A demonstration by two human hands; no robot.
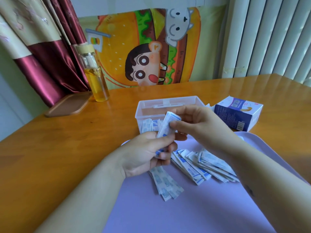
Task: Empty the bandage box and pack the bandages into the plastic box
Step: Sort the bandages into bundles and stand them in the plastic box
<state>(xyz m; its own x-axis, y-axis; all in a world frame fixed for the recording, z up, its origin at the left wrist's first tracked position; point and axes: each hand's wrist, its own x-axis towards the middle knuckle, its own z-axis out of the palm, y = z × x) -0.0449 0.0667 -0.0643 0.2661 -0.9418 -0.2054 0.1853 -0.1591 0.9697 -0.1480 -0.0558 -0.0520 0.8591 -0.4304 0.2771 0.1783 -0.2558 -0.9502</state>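
A small stack of white-and-blue bandages is held upright between both hands, just in front of the clear plastic box. My left hand grips its lower end. My right hand pinches its upper end with thumb and fingers. Several bandages lie inside the plastic box at its left side. A loose pile of bandages lies on the purple tray, with a smaller bunch below my left hand. The blue-and-white bandage box lies on its side to the right of the plastic box.
A wooden table holds everything. A glass bottle with yellow liquid and a brown coaster tray stand at the back left. A cartoon cloth, a curtain and a radiator line the wall behind.
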